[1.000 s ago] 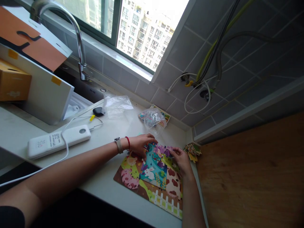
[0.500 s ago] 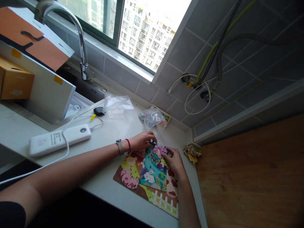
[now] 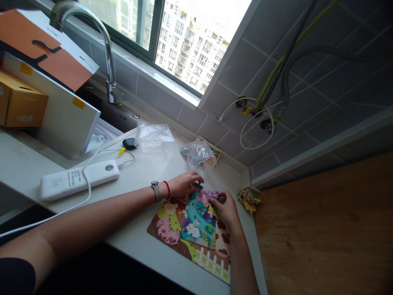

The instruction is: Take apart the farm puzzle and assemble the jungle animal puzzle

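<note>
A colourful farm-animal jigsaw puzzle [image 3: 190,229] lies on the white counter [image 3: 138,229] in front of me. My left hand [image 3: 184,184] rests at its far edge, fingers curled and pinching a small dark puzzle piece [image 3: 198,185]. My right hand [image 3: 225,207] lies on the puzzle's upper right part, fingertips pressed onto the purple pieces [image 3: 211,196]. A watch and a red band sit on my left wrist.
A pile of loose pieces [image 3: 248,197] sits at the right corner. Plastic bags [image 3: 199,155] lie beyond the puzzle. A white power bank [image 3: 78,180] with cable, boxes [image 3: 46,98], a sink and faucet [image 3: 104,49] are at left. A wooden panel [image 3: 322,229] stands right.
My left hand's fingers have curled in from lying flat and now pinch a small piece. My right hand slid slightly left on the puzzle's top right. The view shifted a little.
</note>
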The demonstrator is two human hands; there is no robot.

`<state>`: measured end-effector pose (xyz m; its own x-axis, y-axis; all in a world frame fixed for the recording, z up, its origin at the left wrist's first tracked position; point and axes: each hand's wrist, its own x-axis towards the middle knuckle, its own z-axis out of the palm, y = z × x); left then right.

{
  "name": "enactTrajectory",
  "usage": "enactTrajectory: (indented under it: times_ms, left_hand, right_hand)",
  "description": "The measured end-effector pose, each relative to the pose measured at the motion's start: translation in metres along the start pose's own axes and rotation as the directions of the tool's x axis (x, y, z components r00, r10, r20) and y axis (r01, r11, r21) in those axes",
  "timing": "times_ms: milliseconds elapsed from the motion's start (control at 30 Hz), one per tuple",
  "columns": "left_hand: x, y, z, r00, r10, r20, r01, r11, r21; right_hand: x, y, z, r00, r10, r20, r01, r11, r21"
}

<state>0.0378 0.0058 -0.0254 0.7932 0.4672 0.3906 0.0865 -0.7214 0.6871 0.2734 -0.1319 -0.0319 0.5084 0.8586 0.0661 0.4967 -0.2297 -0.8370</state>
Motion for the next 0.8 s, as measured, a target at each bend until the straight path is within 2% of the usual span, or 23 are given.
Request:
enactTrajectory:
  times_ms: [133, 233, 467, 800]
  left_hand:
    - [0.000, 0.001, 0.000, 0.999, -0.021, 0.043, 0.020, 0.999, 0.036]
    - [0.001, 0.001, 0.000, 0.998, -0.042, 0.046, 0.041, 0.999, 0.023]
    - [0.003, -0.004, 0.000, 0.998, -0.063, -0.012, 0.063, 0.998, -0.013]
    - [0.002, -0.006, 0.001, 0.999, -0.043, -0.027, 0.041, 0.998, -0.050]
  right_hand:
    - [-0.002, -0.014, 0.000, 0.995, 0.096, 0.032, -0.101, 0.968, 0.228]
    - [-0.003, -0.021, 0.007, 0.990, 0.113, 0.089, -0.133, 0.951, 0.278]
    - [0.001, -0.024, 0.029, 0.995, -0.041, 0.093, 0.045, 0.999, -0.032]
    - [0.000, -0.025, 0.029, 0.986, -0.036, 0.165, 0.058, 0.990, -0.127]
